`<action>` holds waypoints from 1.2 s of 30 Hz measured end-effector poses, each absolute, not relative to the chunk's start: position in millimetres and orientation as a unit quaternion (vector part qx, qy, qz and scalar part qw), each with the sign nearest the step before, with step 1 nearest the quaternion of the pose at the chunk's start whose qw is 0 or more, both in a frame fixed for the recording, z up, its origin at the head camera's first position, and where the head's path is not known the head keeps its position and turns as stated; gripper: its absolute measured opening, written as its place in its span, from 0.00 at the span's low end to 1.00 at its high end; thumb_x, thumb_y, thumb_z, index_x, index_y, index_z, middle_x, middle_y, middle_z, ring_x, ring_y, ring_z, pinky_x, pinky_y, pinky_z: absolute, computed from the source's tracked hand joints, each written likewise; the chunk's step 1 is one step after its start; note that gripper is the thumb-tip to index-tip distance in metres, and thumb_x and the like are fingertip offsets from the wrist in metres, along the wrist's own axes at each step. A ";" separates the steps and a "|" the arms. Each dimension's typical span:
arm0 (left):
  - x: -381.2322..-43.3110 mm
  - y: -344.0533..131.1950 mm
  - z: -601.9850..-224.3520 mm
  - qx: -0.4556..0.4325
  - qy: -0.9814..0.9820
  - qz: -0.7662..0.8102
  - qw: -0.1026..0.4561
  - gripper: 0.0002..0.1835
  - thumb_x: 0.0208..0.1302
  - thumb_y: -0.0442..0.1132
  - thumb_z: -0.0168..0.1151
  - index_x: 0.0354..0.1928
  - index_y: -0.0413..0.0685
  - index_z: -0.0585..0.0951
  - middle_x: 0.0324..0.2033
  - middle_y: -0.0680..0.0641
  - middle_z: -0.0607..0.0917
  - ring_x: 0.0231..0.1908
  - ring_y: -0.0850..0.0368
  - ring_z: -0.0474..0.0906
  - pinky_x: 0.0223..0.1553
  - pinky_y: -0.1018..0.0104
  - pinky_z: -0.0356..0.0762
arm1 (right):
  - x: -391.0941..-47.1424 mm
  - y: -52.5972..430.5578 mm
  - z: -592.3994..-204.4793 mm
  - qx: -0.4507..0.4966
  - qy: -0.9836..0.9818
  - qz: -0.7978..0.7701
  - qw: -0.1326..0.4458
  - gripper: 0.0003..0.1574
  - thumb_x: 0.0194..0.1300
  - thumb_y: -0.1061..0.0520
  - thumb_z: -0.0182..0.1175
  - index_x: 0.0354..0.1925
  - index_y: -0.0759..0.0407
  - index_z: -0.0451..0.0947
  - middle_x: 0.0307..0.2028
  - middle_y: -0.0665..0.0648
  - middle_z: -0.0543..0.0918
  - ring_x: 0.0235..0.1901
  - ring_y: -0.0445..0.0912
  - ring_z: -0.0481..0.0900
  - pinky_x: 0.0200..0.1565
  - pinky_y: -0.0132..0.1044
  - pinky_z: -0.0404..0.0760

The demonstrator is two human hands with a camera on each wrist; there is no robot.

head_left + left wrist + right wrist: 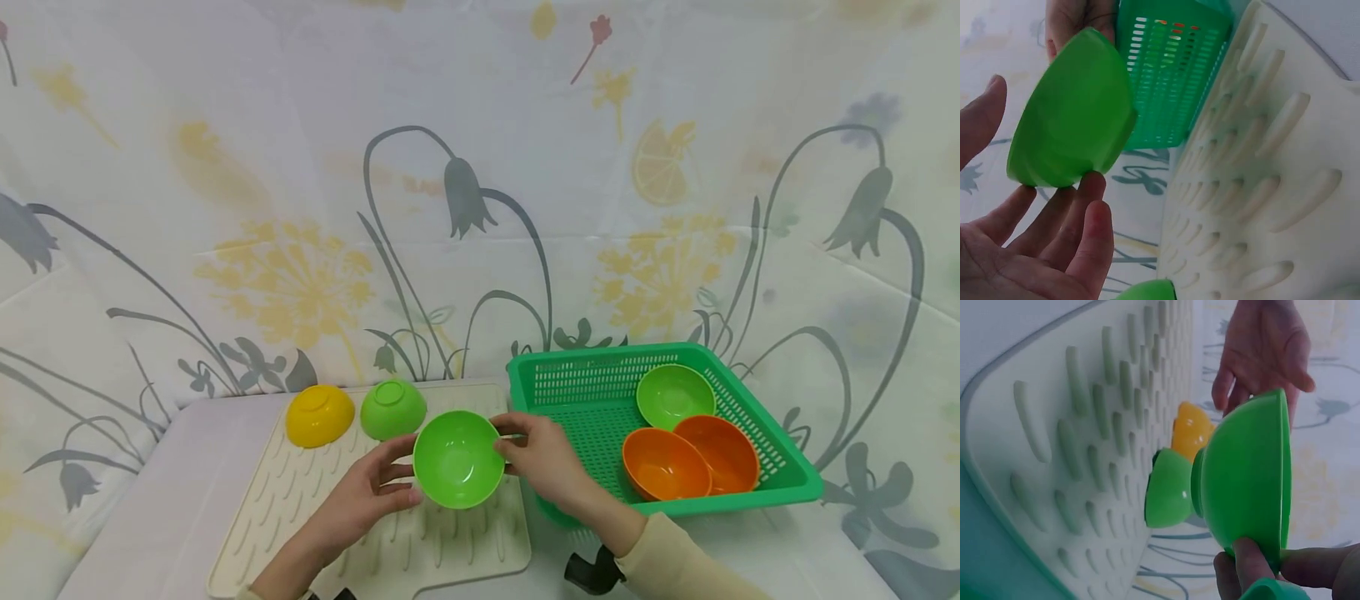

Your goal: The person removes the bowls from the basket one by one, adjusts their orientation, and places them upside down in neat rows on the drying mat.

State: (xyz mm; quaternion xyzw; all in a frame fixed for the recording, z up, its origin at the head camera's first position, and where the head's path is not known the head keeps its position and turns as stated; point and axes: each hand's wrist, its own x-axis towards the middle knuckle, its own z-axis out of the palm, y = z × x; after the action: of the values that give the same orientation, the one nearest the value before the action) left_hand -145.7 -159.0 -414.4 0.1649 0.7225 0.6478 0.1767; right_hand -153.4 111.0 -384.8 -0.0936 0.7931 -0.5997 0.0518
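A light green bowl [459, 460] is held up over the cream ridged mat [360, 575], its hollow facing the head camera. My right hand [546, 461] pinches its rim, thumb inside and fingers outside, as the right wrist view shows. On the opposite side is my left hand [367, 487]; in the left wrist view its fingertips [1092, 181] touch the bowl's outside while the thumb stands apart. Upside down at the mat's back lie a yellow bowl [320, 416] and another green bowl [393, 409].
To the right stands a green plastic basket [577, 392] with slotted walls. It contains a green bowl [675, 396] and two orange bowls [666, 467], side by side and overlapping. A flower-printed cloth [480, 275] hangs behind. A black object [592, 573] sits near the right wrist.
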 end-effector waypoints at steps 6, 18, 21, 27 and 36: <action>-147.2 -155.6 -419.7 0.154 0.725 0.655 0.146 0.40 0.61 0.37 0.72 0.72 0.39 0.63 0.70 0.37 0.65 0.62 0.41 0.72 0.56 0.64 0.77 | -149.4 108.5 -385.3 -0.095 0.785 -0.611 0.044 0.21 0.69 0.68 0.59 0.59 0.66 0.76 0.54 0.65 0.81 0.50 0.57 0.83 0.39 0.41 0.87; -150.8 -153.3 -423.4 0.178 0.723 0.656 0.127 0.40 0.60 0.33 0.72 0.71 0.37 0.63 0.69 0.35 0.66 0.61 0.41 0.72 0.56 0.65 0.77 | -148.3 110.1 -387.4 -0.107 0.784 -0.610 0.035 0.23 0.68 0.69 0.59 0.61 0.66 0.76 0.57 0.66 0.79 0.55 0.59 0.80 0.40 0.39 0.86; -154.9 -154.6 -426.7 0.187 0.716 0.659 0.134 0.40 0.60 0.32 0.71 0.71 0.35 0.62 0.69 0.33 0.65 0.62 0.39 0.71 0.55 0.64 0.78 | -148.6 110.4 -387.7 -0.109 0.780 -0.615 0.030 0.22 0.65 0.71 0.60 0.58 0.66 0.77 0.55 0.65 0.80 0.55 0.61 0.79 0.40 0.39 0.87; -164.8 -158.1 -434.1 0.181 0.704 0.666 0.166 0.42 0.62 0.33 0.70 0.73 0.34 0.58 0.67 0.30 0.68 0.63 0.37 0.70 0.54 0.61 0.79 | -150.4 112.4 -389.1 -0.103 0.777 -0.620 0.031 0.21 0.61 0.72 0.62 0.53 0.66 0.78 0.52 0.62 0.82 0.55 0.60 0.79 0.39 0.40 0.87; -173.0 -160.1 -440.3 0.209 0.681 0.670 0.208 0.43 0.64 0.33 0.66 0.76 0.34 0.53 0.70 0.30 0.63 0.66 0.38 0.68 0.56 0.60 0.77 | -150.3 115.8 -389.4 -0.115 0.763 -0.635 0.038 0.20 0.59 0.73 0.62 0.51 0.67 0.78 0.53 0.63 0.82 0.57 0.60 0.77 0.42 0.42 0.86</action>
State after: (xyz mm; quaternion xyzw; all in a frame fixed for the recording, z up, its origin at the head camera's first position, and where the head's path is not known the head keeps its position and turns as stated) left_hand -173.0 -160.1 -440.3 0.2093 0.6807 0.6704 0.2083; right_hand -150.3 115.8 -389.4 -0.1148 0.7627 -0.6353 0.0383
